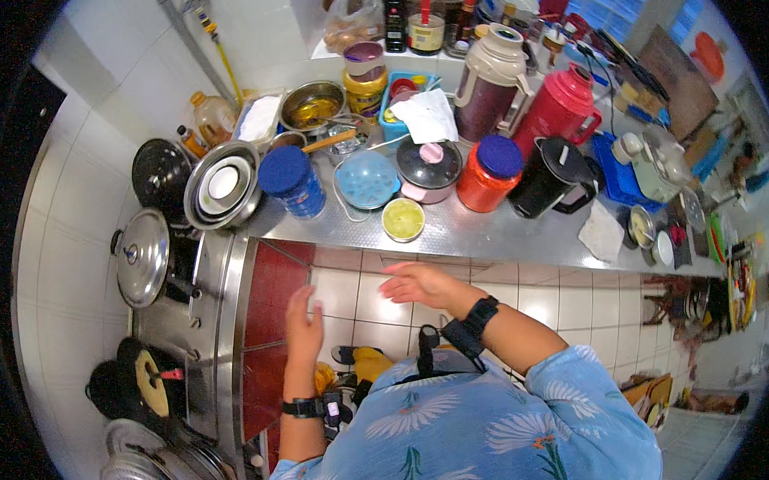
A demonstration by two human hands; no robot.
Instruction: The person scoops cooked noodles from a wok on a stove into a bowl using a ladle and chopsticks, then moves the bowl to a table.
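Observation:
Both of my hands hang over the tiled floor in front of the steel counter (487,240), touching nothing. My left hand (303,323) is beside the red cabinet front, fingers apart. My right hand (419,285) reaches toward the left, palm partly turned inward, just short of the counter edge. Nearest to it on the counter stands a small bowl of pale green food (403,219). Behind that are a light blue lidded container (366,178) and a pink pot with a glass lid (429,166). A blue-lidded jar (292,181) stands to their left.
Nested metal bowls (223,185) and a lidded pan (142,257) are at the left. On the stove a black pan (117,383) holds a flatbread (151,383). An orange jar (488,174), black electric kettle (550,176) and thermos flasks (491,84) stand at the right.

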